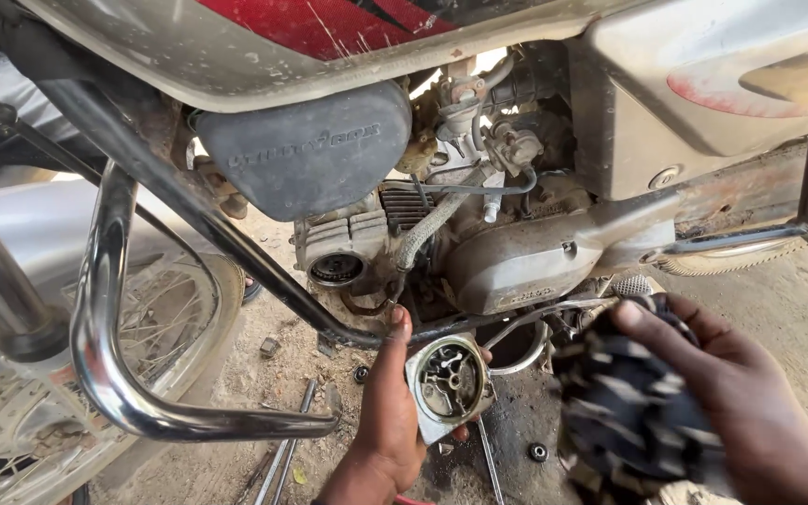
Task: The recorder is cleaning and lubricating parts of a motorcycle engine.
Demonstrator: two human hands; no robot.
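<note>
Evidently rigid, fairly light and oily, the round metal cover [451, 382], held below the engine [516, 262], is gripped by its rim in the left hand [390, 421]; the right hand [741, 402] clutches a rag [624, 411].

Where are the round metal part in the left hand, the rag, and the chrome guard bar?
Metal part [450, 382]: head view, on its open round centre.
Rag [628, 411]: head view, mid-cloth, in the right hand [750, 402].
Guard bar [105, 355]: head view, on its lower bend.
</note>
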